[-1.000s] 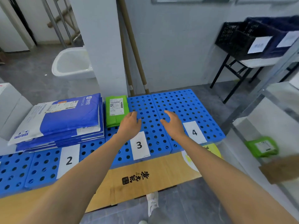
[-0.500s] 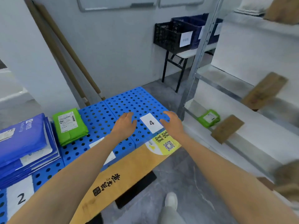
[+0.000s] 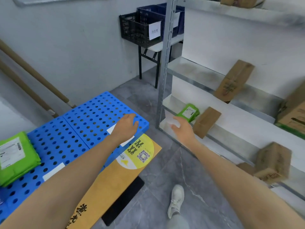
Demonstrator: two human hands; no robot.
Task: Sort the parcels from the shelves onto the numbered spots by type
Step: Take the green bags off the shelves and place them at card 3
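Observation:
A green bagged parcel (image 3: pixel 189 112) lies on the low shelf (image 3: pixel 231 119) of the metal rack, with a brown cardboard parcel (image 3: pixel 206 122) leaning beside it. My right hand (image 3: pixel 182 128) reaches toward them, fingers relaxed and empty, just short of the green parcel. My left hand (image 3: pixel 126 125) hovers empty over the right end of the blue perforated pallet (image 3: pixel 79 129), above a white number label. Another green parcel (image 3: pixel 14 156) lies on the pallet at the far left. More brown boxes stand on the rack: one leaning on a higher shelf (image 3: pixel 234 80), one near the bottom right (image 3: pixel 272 162).
A steel rack post (image 3: pixel 165 63) stands between pallet and shelves. Black and blue crates (image 3: pixel 140 28) sit on a small table behind it. Flattened yellow cardboard (image 3: pixel 115 177) lies on the grey floor by the pallet. My white shoe (image 3: pixel 176 199) is below. Wooden poles (image 3: pixel 33 75) lean on the wall.
My view has swung right from the pallet to the rack. My right hand left the pallet's edge and moved toward the green parcel on the low shelf; my left hand trailed rightward.

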